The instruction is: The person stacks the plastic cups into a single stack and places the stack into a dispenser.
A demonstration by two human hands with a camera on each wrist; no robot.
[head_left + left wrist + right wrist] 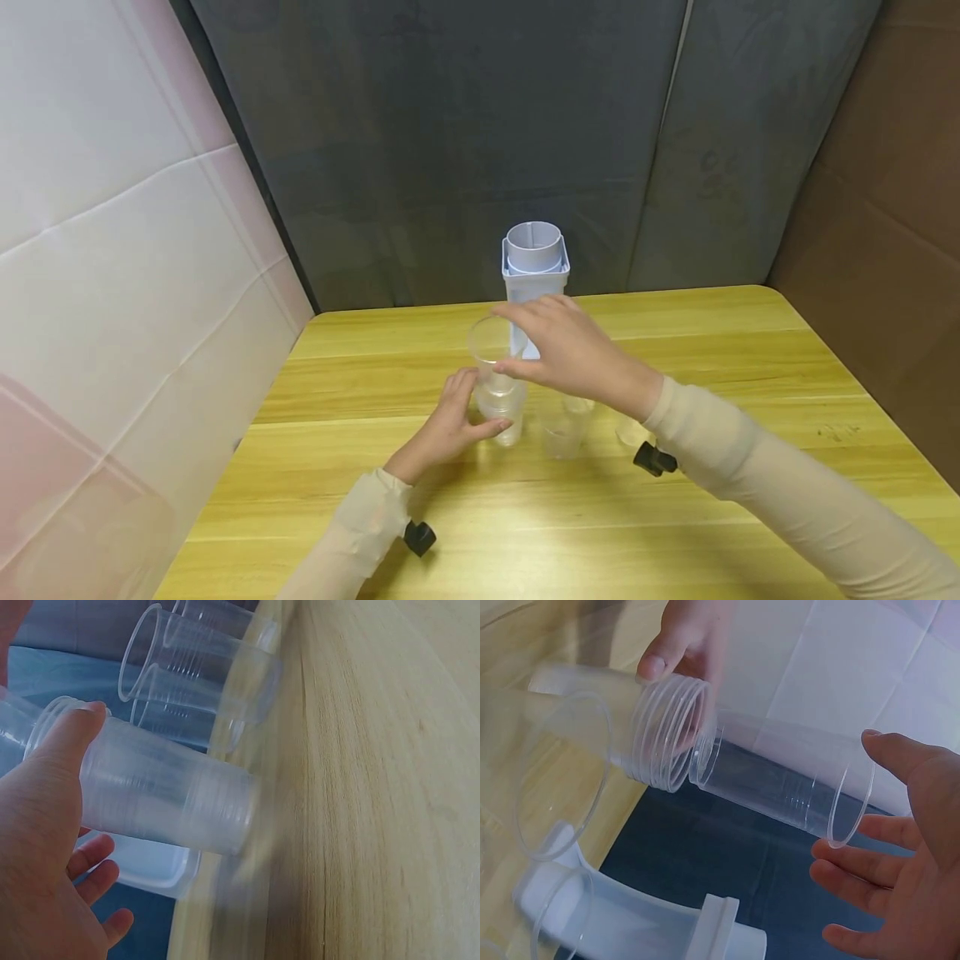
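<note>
My left hand (447, 423) grips a nested stack of clear plastic cups (161, 784), its thumb near the rims in the left wrist view. Just above the stack's mouth is a single clear plastic cup (769, 769), its base close to the rims. My right hand (566, 354) holds this cup by its upper rim, thumb on one side and fingers on the other. Whether the cup's base touches the stack, I cannot tell. To the right of the stack stand several more clear cups (562, 435), partly hidden below my right forearm.
Behind my hands stands a pale white plastic holder (535, 286) with a round tube at its top, near the far edge of the wooden table (360, 350). Dark grey cloth (450, 150) hangs behind, with a white sheet (150, 250) at left and a brown panel (885, 192) at right.
</note>
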